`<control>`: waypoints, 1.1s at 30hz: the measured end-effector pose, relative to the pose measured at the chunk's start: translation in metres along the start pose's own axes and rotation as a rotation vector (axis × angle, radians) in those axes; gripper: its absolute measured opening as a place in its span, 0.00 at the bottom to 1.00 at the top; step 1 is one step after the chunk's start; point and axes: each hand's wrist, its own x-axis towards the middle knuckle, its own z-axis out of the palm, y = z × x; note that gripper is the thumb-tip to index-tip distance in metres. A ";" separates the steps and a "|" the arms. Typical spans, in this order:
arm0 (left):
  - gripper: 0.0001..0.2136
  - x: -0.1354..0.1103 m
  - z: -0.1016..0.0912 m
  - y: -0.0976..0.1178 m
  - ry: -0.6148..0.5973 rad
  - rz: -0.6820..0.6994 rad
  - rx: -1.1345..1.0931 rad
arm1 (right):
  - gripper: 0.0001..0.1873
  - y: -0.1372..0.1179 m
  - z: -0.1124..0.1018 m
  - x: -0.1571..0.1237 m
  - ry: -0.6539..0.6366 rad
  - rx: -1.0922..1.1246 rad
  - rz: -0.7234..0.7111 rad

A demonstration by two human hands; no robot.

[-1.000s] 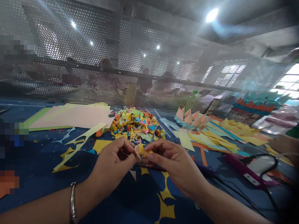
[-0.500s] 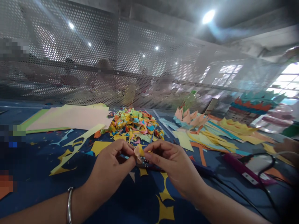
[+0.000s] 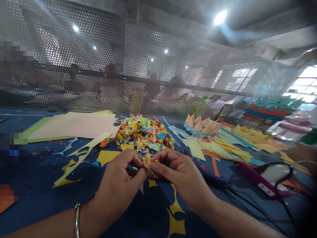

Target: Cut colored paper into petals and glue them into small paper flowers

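Note:
My left hand (image 3: pixel 122 180) and my right hand (image 3: pixel 177 177) meet above the blue table (image 3: pixel 37 185), fingertips pinched together on a small curled piece of yellow paper (image 3: pixel 147 161). Both hands are closed around it. A metal bangle sits on my left wrist. Right behind the hands lies a heap of small curled paper bits (image 3: pixel 142 132) in yellow, orange, green and blue. Yellow offcuts (image 3: pixel 176 218) lie on the table under my wrists.
Pink and green paper sheets (image 3: pixel 74 125) lie at the back left. Cut yellow, orange and teal strips (image 3: pixel 230 143) spread to the right, with a purple tool (image 3: pixel 257 180) and black cable (image 3: pixel 284 172). A perforated metal screen (image 3: pixel 138 76) closes the back; blurred people sit beyond it.
Both hands stayed together on the yellow paper piece, fingers working it slightly; the piece looks more tightly folded. The view shifted a little.

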 end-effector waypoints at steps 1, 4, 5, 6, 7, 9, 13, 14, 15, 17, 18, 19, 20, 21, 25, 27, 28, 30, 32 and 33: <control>0.04 0.000 0.000 0.000 0.003 0.001 0.005 | 0.06 0.000 0.000 0.000 -0.001 0.002 0.007; 0.04 0.000 0.000 0.001 0.001 0.001 0.032 | 0.06 0.000 0.002 0.000 0.007 -0.003 0.010; 0.04 0.000 0.000 0.002 0.003 -0.002 0.043 | 0.07 0.000 0.002 0.001 0.010 -0.009 0.007; 0.04 0.000 0.000 0.003 0.007 -0.004 0.052 | 0.07 0.000 0.002 0.001 0.014 -0.014 0.004; 0.05 0.000 0.001 0.003 0.011 -0.007 0.063 | 0.08 0.001 0.002 0.001 0.017 -0.020 0.002; 0.05 -0.001 0.001 0.004 0.027 -0.008 0.086 | 0.08 0.002 0.002 0.001 0.016 -0.033 0.000; 0.06 -0.001 0.001 0.004 0.035 -0.024 0.130 | 0.07 0.004 0.002 0.001 0.009 -0.057 -0.015; 0.06 -0.001 0.001 0.004 0.038 -0.030 0.141 | 0.07 0.005 0.003 0.001 0.015 -0.062 -0.019; 0.07 -0.001 0.001 0.005 0.042 -0.035 0.151 | 0.07 0.005 0.003 0.001 0.021 -0.067 -0.022; 0.07 -0.001 0.001 0.005 0.048 -0.041 0.161 | 0.07 0.006 0.003 0.001 0.028 -0.080 -0.033; 0.06 -0.001 0.001 0.005 0.048 -0.045 0.165 | 0.07 0.007 0.003 0.001 0.028 -0.088 -0.042; 0.06 -0.001 0.001 0.005 0.045 -0.045 0.171 | 0.07 0.008 0.003 0.001 0.025 -0.096 -0.049; 0.06 -0.001 0.001 0.005 0.044 -0.044 0.180 | 0.07 0.008 0.003 0.001 0.024 -0.107 -0.056; 0.07 0.000 0.001 0.005 0.041 -0.040 0.193 | 0.07 0.009 0.003 0.001 0.023 -0.118 -0.064; 0.07 0.001 0.001 0.004 0.040 -0.029 0.219 | 0.06 0.012 0.002 0.002 0.011 -0.144 -0.066; 0.07 0.001 0.001 0.003 0.035 -0.033 0.210 | 0.07 0.012 0.002 0.002 0.002 -0.144 -0.058; 0.07 0.001 0.001 0.002 0.033 -0.033 0.201 | 0.08 0.012 0.002 0.002 0.000 -0.148 -0.056; 0.07 0.002 0.000 0.001 0.030 -0.029 0.183 | 0.08 0.010 0.002 0.002 0.001 -0.163 -0.062; 0.06 0.002 -0.001 0.001 0.034 -0.030 0.166 | 0.08 0.008 0.001 0.002 0.008 -0.180 -0.071; 0.06 0.002 -0.001 0.000 0.036 -0.033 0.161 | 0.08 0.007 0.001 0.002 0.008 -0.186 -0.075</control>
